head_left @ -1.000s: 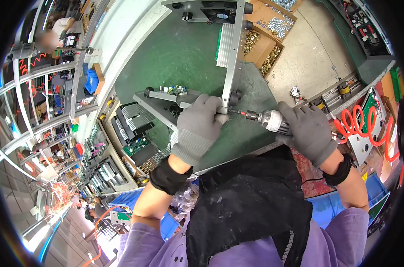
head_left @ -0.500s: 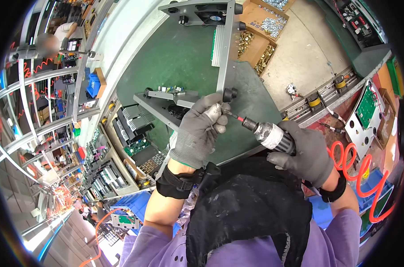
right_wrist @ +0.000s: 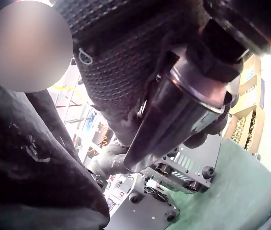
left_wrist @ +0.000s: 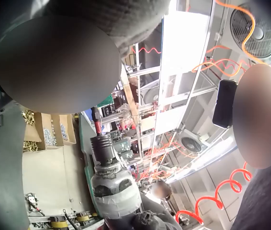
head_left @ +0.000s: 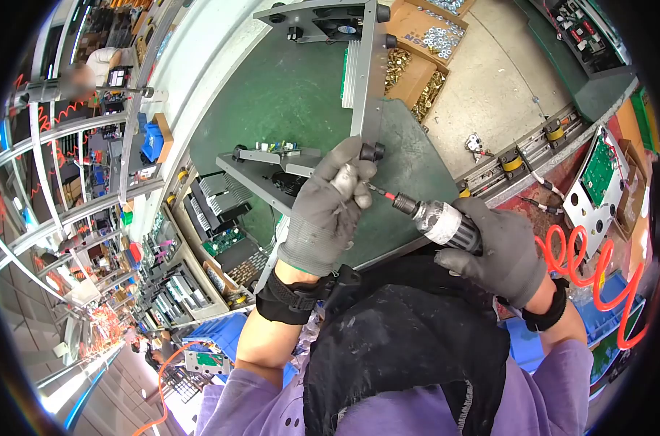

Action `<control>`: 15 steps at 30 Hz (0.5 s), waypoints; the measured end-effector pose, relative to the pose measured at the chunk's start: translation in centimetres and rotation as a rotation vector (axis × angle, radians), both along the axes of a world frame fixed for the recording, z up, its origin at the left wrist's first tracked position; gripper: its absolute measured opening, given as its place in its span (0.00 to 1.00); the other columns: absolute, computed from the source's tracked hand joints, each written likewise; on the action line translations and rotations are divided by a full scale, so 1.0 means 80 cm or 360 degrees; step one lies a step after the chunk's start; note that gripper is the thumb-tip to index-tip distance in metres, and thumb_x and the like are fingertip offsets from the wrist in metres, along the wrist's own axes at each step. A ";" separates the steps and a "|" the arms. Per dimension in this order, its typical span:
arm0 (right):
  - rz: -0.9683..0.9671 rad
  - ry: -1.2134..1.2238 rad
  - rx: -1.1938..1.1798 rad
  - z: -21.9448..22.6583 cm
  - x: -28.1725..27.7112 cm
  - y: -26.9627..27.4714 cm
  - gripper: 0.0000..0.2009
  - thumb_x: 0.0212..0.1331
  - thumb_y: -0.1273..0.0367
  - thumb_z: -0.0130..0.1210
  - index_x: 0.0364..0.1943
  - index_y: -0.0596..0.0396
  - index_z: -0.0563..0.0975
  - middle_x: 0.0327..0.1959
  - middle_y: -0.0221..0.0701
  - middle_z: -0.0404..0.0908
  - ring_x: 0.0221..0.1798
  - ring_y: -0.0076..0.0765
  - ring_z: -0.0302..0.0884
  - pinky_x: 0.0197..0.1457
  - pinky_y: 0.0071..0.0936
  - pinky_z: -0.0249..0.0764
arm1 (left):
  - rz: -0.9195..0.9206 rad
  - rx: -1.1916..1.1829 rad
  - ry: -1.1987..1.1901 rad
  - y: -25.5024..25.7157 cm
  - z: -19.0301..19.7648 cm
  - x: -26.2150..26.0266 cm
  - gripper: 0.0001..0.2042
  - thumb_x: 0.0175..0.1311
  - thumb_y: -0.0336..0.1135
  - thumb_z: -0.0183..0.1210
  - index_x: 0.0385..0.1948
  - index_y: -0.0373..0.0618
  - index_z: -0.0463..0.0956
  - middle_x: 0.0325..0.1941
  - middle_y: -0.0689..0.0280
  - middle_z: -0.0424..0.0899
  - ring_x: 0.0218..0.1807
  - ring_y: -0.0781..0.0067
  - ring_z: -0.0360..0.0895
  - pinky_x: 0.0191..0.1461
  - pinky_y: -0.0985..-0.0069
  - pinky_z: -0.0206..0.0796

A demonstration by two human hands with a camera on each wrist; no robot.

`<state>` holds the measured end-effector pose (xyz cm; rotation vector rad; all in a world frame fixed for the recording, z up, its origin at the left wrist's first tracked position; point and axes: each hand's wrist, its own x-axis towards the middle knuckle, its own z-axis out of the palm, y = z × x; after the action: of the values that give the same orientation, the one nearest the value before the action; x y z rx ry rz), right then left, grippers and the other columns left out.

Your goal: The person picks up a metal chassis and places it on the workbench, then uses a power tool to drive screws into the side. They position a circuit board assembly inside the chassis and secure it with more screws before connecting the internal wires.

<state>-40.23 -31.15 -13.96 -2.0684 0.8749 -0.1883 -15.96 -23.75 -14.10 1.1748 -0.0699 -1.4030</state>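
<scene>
My gloved right hand point(head_left: 504, 247) grips an air screwdriver point(head_left: 444, 224), pointing left with its red-ringed bit. In the left wrist view the screwdriver point(left_wrist: 116, 191) shows its taped body. My gloved left hand point(head_left: 322, 214) is palm up, fingers and thumb curled together right at the bit's tip; I cannot tell what is between them. Just beyond its fingertips is a black rubber foot point(head_left: 372, 152) on a grey metal housing point(head_left: 368, 109) with a fan point(head_left: 341, 29) and a heatsink. A second grey housing point(head_left: 261, 185) lies left of this hand.
Cardboard boxes point(head_left: 410, 91) of brass screws and washers stand at the back right. A red coiled hose point(head_left: 573, 254) hangs by the right arm. A panel with a green circuit board point(head_left: 598, 178) lies at right. Black heatsinks point(head_left: 217, 192) stand at left.
My left hand has let go of the housing's end and turned palm up. The right hand has drawn the screwdriver back and lower from the housing, its bit now by the left fingertips.
</scene>
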 end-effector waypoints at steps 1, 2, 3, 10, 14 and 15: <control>0.0012 0.0028 0.0039 0.004 0.002 -0.001 0.28 0.43 0.52 0.69 0.46 0.51 0.73 0.25 0.39 0.80 0.29 0.50 0.80 0.31 0.42 0.72 | 0.0023 0.0000 0.0069 0.002 -0.004 0.002 0.19 0.72 0.30 0.49 0.62 0.36 0.65 0.40 0.62 0.80 0.30 0.81 0.73 0.35 0.84 0.68; 0.0024 0.0054 0.0077 0.006 0.004 -0.002 0.28 0.44 0.52 0.69 0.46 0.52 0.73 0.25 0.39 0.80 0.29 0.50 0.80 0.31 0.42 0.72 | 0.0046 0.0000 0.0136 0.003 -0.007 0.004 0.19 0.72 0.31 0.50 0.62 0.36 0.65 0.40 0.62 0.80 0.30 0.82 0.72 0.34 0.84 0.68; 0.0026 0.0053 0.0077 0.007 0.006 -0.003 0.28 0.44 0.52 0.69 0.46 0.52 0.73 0.25 0.39 0.80 0.29 0.50 0.80 0.31 0.42 0.72 | 0.0048 0.0000 0.0135 0.004 -0.009 0.006 0.19 0.72 0.31 0.50 0.62 0.36 0.65 0.40 0.62 0.80 0.30 0.82 0.72 0.34 0.84 0.68; 0.0009 -0.0025 0.0043 0.010 0.018 -0.003 0.27 0.44 0.53 0.69 0.45 0.52 0.73 0.25 0.39 0.80 0.28 0.50 0.80 0.31 0.42 0.72 | 0.0030 -0.0058 -0.0123 0.003 -0.004 -0.001 0.18 0.72 0.31 0.50 0.61 0.36 0.67 0.41 0.61 0.80 0.30 0.82 0.72 0.35 0.85 0.68; 0.0012 0.0072 0.0267 0.008 0.018 -0.002 0.28 0.46 0.53 0.69 0.46 0.54 0.73 0.25 0.41 0.79 0.30 0.52 0.80 0.31 0.41 0.73 | 0.0059 -0.0130 -0.0548 0.004 -0.008 -0.014 0.17 0.71 0.30 0.50 0.60 0.35 0.68 0.45 0.59 0.80 0.32 0.81 0.73 0.36 0.85 0.68; 0.0006 0.0067 0.0272 0.008 0.017 -0.002 0.28 0.46 0.53 0.69 0.46 0.54 0.73 0.25 0.41 0.79 0.30 0.52 0.80 0.31 0.41 0.73 | 0.0051 -0.0127 -0.0552 0.005 -0.009 -0.016 0.17 0.71 0.30 0.50 0.60 0.35 0.68 0.45 0.59 0.80 0.32 0.81 0.73 0.36 0.85 0.68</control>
<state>-38.87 -31.32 -13.32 -1.9208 0.8817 -0.0656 -17.24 -23.35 -14.85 1.3353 -0.3465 -1.1457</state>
